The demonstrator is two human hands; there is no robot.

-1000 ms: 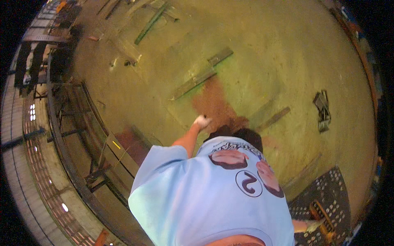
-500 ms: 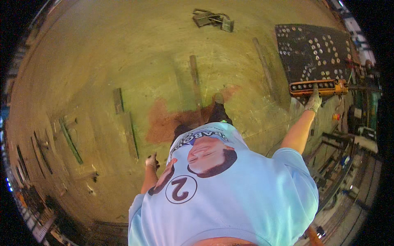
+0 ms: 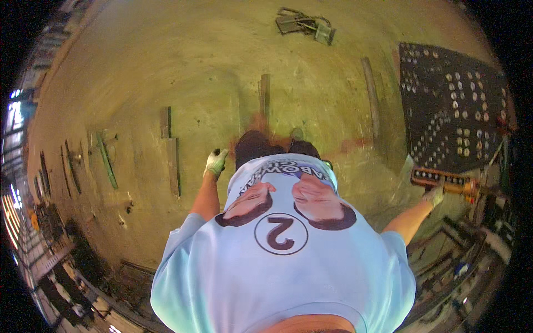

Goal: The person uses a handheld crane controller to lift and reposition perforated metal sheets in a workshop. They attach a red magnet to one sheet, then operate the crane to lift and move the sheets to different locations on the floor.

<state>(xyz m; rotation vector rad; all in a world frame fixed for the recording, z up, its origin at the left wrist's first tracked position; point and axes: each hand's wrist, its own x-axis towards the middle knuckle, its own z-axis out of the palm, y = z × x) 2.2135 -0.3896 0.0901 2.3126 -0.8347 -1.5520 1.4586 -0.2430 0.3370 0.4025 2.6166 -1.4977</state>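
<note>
At the right, my gloved right hand (image 3: 435, 195) is closed on the lower side of an orange push-button pendant control (image 3: 442, 178). A row of round buttons runs along its dark face, and my thumb lies over its lower edge. My left hand (image 3: 215, 163), in a pale glove, hangs beside my left thigh. Its fingers are curled, with a small dark patch at their tips that I cannot make out.
Beyond the pendant lies a dark sheet (image 3: 430, 105) bearing rows of pale round spots. Long bars (image 3: 174, 161) and a green bar (image 3: 107, 161) lie on the floor to the left. A metal frame piece (image 3: 304, 25) lies far ahead; metal racks (image 3: 444, 252) stand at the right.
My view has turned, and the scene is shifted rightward in it. The pendant and my right hand appear lower and farther right. My left hand has swung forward beside my thigh.
</note>
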